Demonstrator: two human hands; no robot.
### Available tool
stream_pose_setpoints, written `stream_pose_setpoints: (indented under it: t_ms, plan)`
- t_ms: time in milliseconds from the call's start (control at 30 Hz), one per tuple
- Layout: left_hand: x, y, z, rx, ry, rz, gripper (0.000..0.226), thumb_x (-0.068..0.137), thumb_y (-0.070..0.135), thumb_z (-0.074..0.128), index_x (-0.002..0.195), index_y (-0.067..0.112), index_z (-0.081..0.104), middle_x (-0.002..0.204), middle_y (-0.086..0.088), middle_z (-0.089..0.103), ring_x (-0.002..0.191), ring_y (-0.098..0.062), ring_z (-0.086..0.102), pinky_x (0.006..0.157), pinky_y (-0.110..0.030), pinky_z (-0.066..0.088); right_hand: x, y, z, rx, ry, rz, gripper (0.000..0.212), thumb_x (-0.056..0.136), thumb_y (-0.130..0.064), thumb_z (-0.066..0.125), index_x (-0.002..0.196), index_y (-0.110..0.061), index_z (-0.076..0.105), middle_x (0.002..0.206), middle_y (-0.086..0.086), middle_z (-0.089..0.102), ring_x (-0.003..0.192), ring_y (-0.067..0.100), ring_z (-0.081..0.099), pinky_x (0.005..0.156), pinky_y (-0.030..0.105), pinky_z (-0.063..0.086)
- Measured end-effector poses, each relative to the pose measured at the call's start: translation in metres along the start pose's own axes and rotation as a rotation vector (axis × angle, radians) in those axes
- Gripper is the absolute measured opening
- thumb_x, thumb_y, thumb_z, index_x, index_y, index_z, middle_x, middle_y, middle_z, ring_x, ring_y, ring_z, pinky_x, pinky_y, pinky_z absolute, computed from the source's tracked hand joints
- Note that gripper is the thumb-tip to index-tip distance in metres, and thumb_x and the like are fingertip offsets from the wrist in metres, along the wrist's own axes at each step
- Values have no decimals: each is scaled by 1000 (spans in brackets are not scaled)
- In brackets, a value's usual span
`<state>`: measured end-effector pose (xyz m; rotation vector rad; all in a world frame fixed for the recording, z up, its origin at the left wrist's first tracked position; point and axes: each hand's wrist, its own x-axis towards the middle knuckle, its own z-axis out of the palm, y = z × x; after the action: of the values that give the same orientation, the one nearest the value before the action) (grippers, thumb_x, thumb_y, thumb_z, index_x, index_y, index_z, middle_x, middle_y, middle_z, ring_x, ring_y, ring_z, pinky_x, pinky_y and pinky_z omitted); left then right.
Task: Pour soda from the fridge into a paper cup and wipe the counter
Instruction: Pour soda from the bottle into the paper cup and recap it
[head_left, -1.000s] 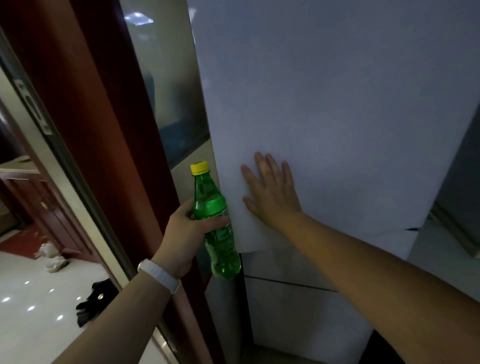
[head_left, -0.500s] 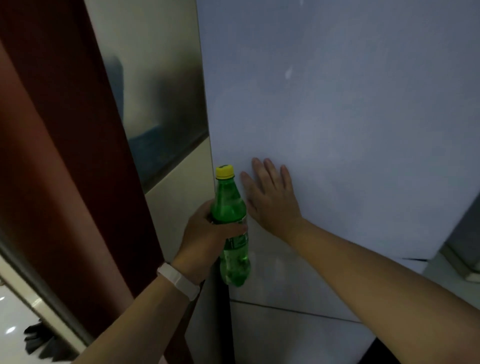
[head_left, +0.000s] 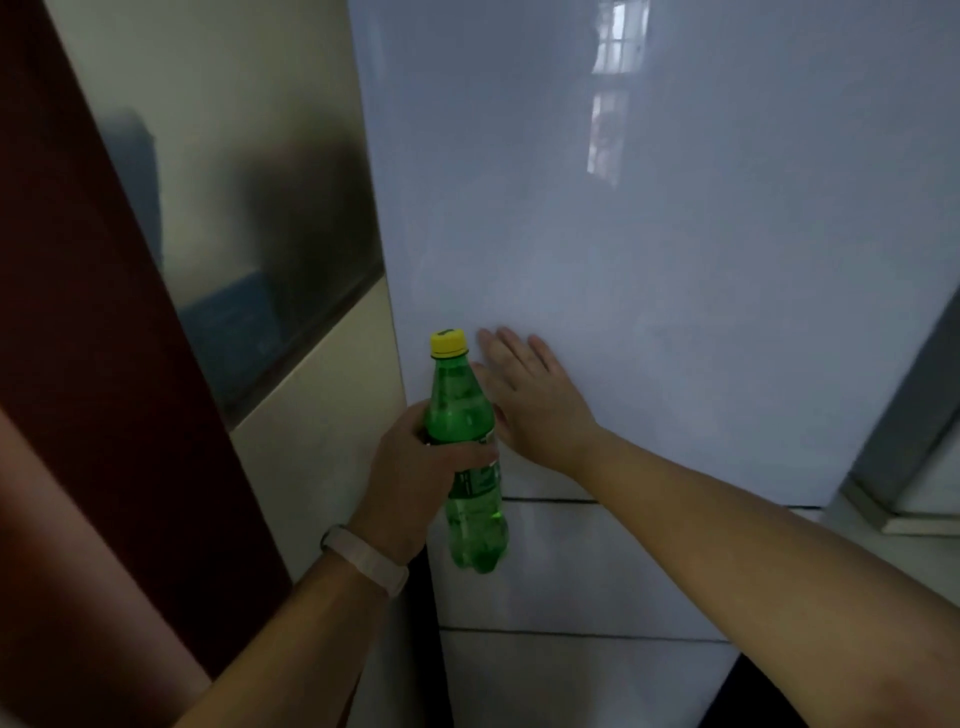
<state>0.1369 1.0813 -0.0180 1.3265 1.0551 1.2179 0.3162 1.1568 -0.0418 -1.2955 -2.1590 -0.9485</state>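
A green soda bottle with a yellow cap stands upright in my left hand, whose fingers wrap round its middle. The white fridge door fills the upper right of the head view. My right hand lies flat on the door with straight fingers, just right of the bottle. The door sits flush against the fridge body. The paper cup and the counter are out of view.
Below the upper door are lower white fridge panels. A dark red door frame and a reflective wall panel stand to the left. A grey ledge is at the right edge.
The fridge door has swung closed under my right hand. The view has turned toward the fridge. The bottle has moved right, next to my right hand.
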Motion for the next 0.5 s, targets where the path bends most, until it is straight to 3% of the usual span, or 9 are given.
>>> stream_pose_setpoints:
  t_ms: [167,333,433,500]
  plan:
    - [4,8,14,9,-55,18,37,60,-1,85,92,15,74,89,-12,76,86,-37,71,77,-49,60,-21,13,-18,345,35,61,30,79,-7,61,108,-1,68,122,20,63,113,36,59,101,49,45]
    - [4,13,49,12,-110,10,46,56,3,86,98,14,73,91,-9,76,87,-33,72,78,-48,60,-66,19,-66,845,-190,744,27,95,-16,53,119,-13,66,115,1,66,100,13,58,85,20,41]
    - [-2,14,82,-4,-141,0,43,62,-3,84,99,15,72,92,-9,76,87,-30,72,79,-46,60,-102,26,-81,1014,-309,903,25,97,-24,53,116,-16,66,113,-2,66,100,12,59,82,24,44]
    - [-8,15,109,-9,-176,-8,41,65,-6,81,100,14,71,92,-8,76,86,-29,72,78,-44,59,-128,30,-90,1143,-371,1044,29,94,-34,52,109,-17,70,108,1,70,99,19,64,88,36,53]
